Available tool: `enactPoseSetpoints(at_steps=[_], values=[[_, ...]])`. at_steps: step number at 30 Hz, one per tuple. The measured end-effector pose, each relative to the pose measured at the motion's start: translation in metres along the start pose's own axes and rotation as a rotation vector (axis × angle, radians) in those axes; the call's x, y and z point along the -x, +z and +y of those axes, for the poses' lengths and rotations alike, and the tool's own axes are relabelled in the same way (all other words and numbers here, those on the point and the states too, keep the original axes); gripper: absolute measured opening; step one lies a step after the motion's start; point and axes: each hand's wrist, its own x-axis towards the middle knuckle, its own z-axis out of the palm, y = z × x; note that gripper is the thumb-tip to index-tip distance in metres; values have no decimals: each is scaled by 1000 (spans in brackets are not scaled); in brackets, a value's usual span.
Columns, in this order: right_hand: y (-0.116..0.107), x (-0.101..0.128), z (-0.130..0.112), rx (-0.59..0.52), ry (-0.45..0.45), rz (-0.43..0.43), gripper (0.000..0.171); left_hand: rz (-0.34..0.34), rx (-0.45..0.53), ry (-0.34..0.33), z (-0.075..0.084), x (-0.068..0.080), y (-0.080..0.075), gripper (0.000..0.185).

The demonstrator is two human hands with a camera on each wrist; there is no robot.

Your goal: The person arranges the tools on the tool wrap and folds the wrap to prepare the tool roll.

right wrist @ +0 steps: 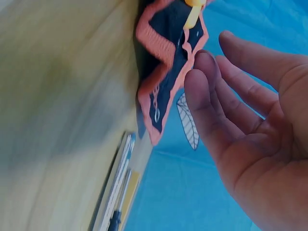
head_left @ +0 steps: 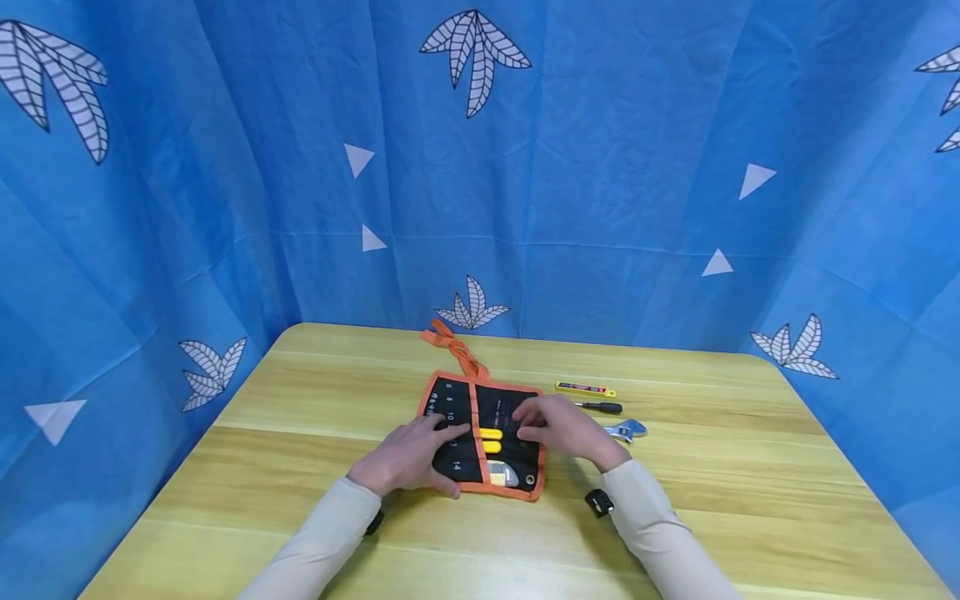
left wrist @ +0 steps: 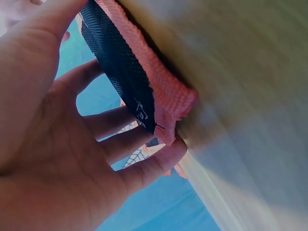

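A black tool pouch [head_left: 453, 454] with orange edging and printed numbers lies spread on the table. Two yellow handles [head_left: 491, 447] and a grey and yellow object [head_left: 501, 474], its kind unclear, stick out of its pockets. My left hand [head_left: 408, 452] rests on the pouch's left part with fingers spread; in the left wrist view the fingers touch the pouch's orange edge [left wrist: 161, 82]. Just over the pouch's right part is my right hand [head_left: 558, 425], fingers loosely bent. In the right wrist view nothing is between its thumb and fingers [right wrist: 199, 91].
Right of the pouch lie a yellow and red strip-shaped pack [head_left: 585, 389], a black-handled screwdriver [head_left: 602, 407] and an adjustable wrench [head_left: 627, 430]. Orange ties [head_left: 457, 350] trail from the pouch's far edge. A blue curtain [head_left: 600, 167] hangs behind the wooden table [head_left: 720, 467].
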Motion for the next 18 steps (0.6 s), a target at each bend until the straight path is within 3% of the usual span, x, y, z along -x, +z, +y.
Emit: enactPoseSetpoints(at_steps=[18], values=[[-26, 26, 31, 50, -6, 64, 25, 9, 1, 14, 0, 1, -2, 94]])
